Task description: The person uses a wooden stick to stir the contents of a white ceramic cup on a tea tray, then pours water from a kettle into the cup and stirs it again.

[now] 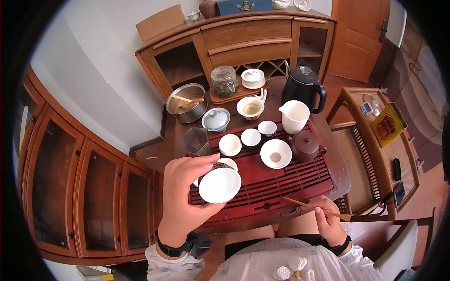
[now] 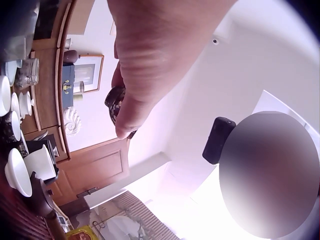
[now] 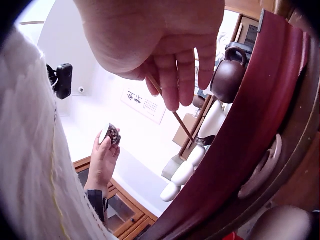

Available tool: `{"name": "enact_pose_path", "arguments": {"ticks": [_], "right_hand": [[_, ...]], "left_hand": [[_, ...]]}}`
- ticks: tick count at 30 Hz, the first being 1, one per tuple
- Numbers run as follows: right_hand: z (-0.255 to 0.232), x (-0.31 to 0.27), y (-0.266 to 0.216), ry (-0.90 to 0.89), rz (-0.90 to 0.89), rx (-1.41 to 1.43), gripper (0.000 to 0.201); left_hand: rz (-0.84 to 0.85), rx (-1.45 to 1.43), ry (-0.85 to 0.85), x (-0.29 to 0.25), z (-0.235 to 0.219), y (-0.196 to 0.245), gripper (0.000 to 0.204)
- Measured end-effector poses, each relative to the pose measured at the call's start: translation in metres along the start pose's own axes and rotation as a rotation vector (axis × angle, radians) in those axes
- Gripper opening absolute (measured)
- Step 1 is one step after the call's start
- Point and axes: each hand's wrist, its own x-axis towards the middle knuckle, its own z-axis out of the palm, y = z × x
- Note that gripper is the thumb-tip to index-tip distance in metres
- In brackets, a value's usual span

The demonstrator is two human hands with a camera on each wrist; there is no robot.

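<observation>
My left hand (image 1: 180,192) grips a teacup (image 1: 220,186) between fingers and thumb, its white inside tilted toward the head camera. The teacup's outside (image 3: 115,135) is dark and patterned, as the right wrist view shows. My right hand (image 1: 326,221) holds a slim wooden tea pick (image 1: 345,217) with a flared end, low at the front edge of the red slatted tea tray (image 1: 262,189). On the tray stand several white-lined cups (image 1: 251,137), a wide white bowl (image 1: 276,154), a brown clay teapot (image 1: 305,145) and a white pitcher (image 1: 295,117).
Behind the tray are a black kettle (image 1: 303,84), a glass jar (image 1: 224,81), a lidded white gaiwan (image 1: 253,78), a blue-lidded bowl (image 1: 216,120) and a steel pot (image 1: 186,103) holding wooden tools. A wooden cart (image 1: 398,159) stands at the right, glass-door cabinets (image 1: 56,175) at the left.
</observation>
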Motion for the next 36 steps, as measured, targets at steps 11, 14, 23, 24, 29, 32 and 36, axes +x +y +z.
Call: {"name": "enact_pose_path", "arguments": {"ticks": [11,14,23,24,29,32,36], "right_hand": [[0.000,-0.003,0.002,-0.019,0.012,-0.008,0.012],[0.000,-0.003,0.003,-0.017,0.020,0.004,0.012],[-0.001,-0.004,0.004,-0.031,0.061,0.016,0.013],[-0.001,-0.004,0.003,-0.026,0.063,0.013,0.013],[-0.003,-0.004,0.010,-0.051,0.081,0.022,0.016],[-0.003,-0.001,0.013,-0.045,0.065,0.029,0.017],[-0.004,0.003,0.014,-0.051,0.047,0.019,0.016]], "left_hand": [[0.068,0.174,0.051,0.002,0.002,0.008,0.062],[0.091,0.211,0.068,0.002,0.006,0.008,0.061],[-0.034,0.179,0.048,0.000,0.015,0.007,0.060],[-0.140,0.144,0.026,-0.001,0.018,0.007,0.060],[-0.222,0.143,-0.187,-0.012,0.044,-0.011,0.060],[-0.259,0.137,-0.301,-0.015,0.061,-0.021,0.056],[-0.135,0.327,-0.309,-0.004,0.079,-0.029,0.059]]}}
